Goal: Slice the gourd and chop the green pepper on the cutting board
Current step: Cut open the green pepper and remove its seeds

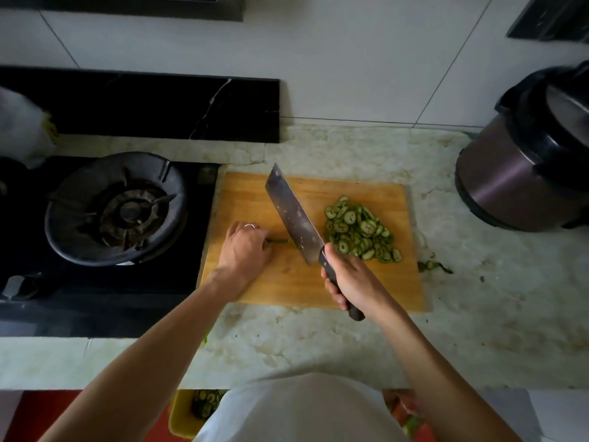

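Fingers of the left hand curl over a green pepper to steady it; right hand grips a cleaver, gourd slices piled beyond on the cutting board.

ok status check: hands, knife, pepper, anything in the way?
Left hand pins green pepper on cutting board. Right hand grips cleaver, blade at pepper. Gourd slices piled right, clear of cut.
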